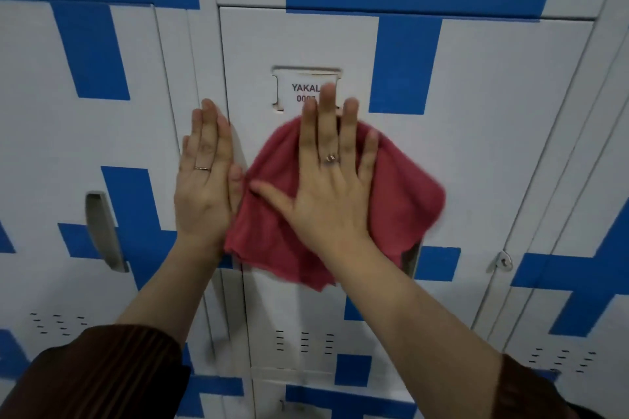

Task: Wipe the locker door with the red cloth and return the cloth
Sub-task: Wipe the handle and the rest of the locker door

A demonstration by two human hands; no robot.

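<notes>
One red cloth (401,187) under right hand (326,194)

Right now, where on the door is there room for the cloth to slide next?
Bare door lies right of the red cloth, below the blue block. It's crowded left, where the left hand rests flat, and above, where the right hand's fingertips cover the name label.

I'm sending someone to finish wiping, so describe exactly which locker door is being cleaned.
In the wall of white-and-blue metal lockers, it is the middle locker door. Alone it carries a name card slot reading YAKAL, and the right hand presses the red cloth against it.
</notes>
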